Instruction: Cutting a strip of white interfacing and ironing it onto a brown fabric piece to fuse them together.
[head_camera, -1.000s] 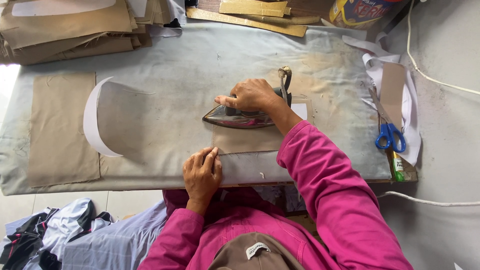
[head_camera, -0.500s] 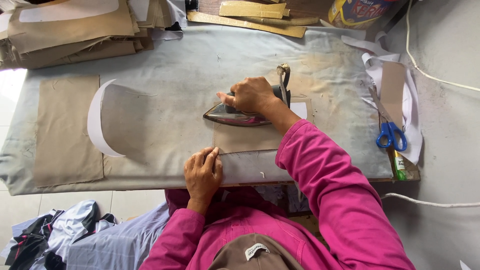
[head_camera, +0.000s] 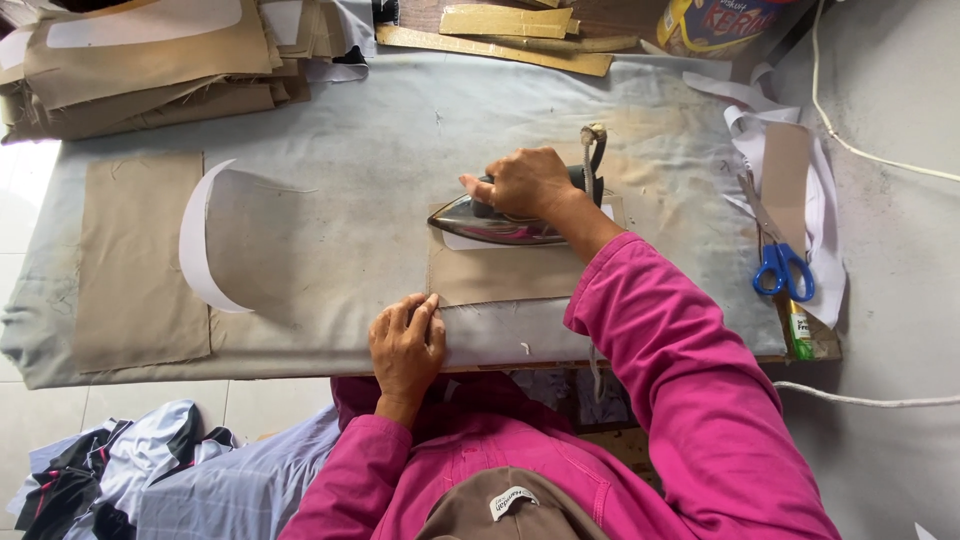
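My right hand (head_camera: 528, 182) grips the black handle of a metal clothes iron (head_camera: 492, 226), which rests flat on a small tan fabric piece (head_camera: 500, 272) on the grey padded ironing table (head_camera: 400, 130). A bit of white paper shows under the iron's edge. My left hand (head_camera: 406, 341) lies palm down with fingers together on the near left corner of that tan piece, at the table's front edge. Both sleeves are pink.
A tan fabric rectangle (head_camera: 135, 260) and a curved white paper template (head_camera: 200, 245) lie at the left. Stacked tan pieces (head_camera: 150, 60) sit at the far left, cardboard strips (head_camera: 500, 35) at the back. Blue-handled scissors (head_camera: 782, 265) lie at the right on paper. Clothes (head_camera: 130, 470) are piled on the floor.
The iron and my right hand have slid slightly to the right along the tan piece. My left hand has stayed on the near corner.
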